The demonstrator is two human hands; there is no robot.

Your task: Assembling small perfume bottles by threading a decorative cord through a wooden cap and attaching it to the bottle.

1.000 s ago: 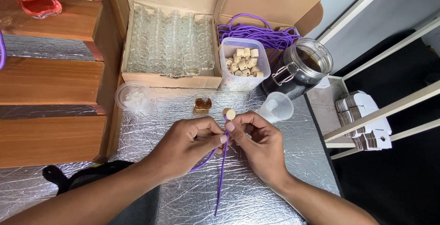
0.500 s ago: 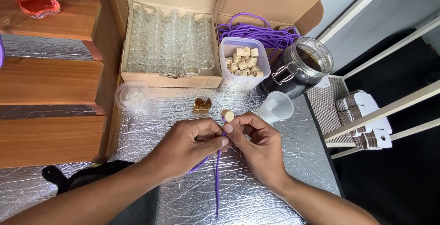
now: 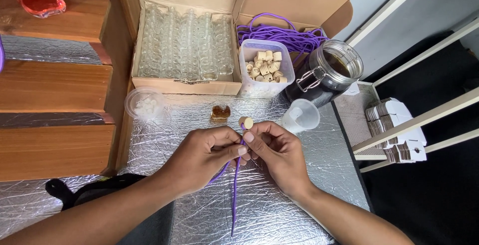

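Observation:
My left hand (image 3: pixel 202 157) and my right hand (image 3: pixel 279 155) meet fingertip to fingertip over a silver foil-covered table (image 3: pixel 279 215). Both pinch a purple cord (image 3: pixel 233 200) whose ends hang down toward me. A small tan cork stopper (image 3: pixel 245 122) sits at the top of the cord, just above my right thumb. A tiny glass bottle with amber liquid (image 3: pixel 220 112) stands a little beyond my hands.
An open cardboard box (image 3: pixel 184 83) holds several small empty glass bottles. Beside it are a clear tub of corks (image 3: pixel 265 68), a bundle of purple cord (image 3: pixel 284 35), a glass jar of dark liquid (image 3: pixel 327 75), a small funnel (image 3: pixel 302 116) and a round lid (image 3: pixel 144 103). Wooden steps (image 3: pixel 50 85) rise at left.
My hands have stayed in place; the fingers shifted slightly on the cord, and its hanging ends swung a little.

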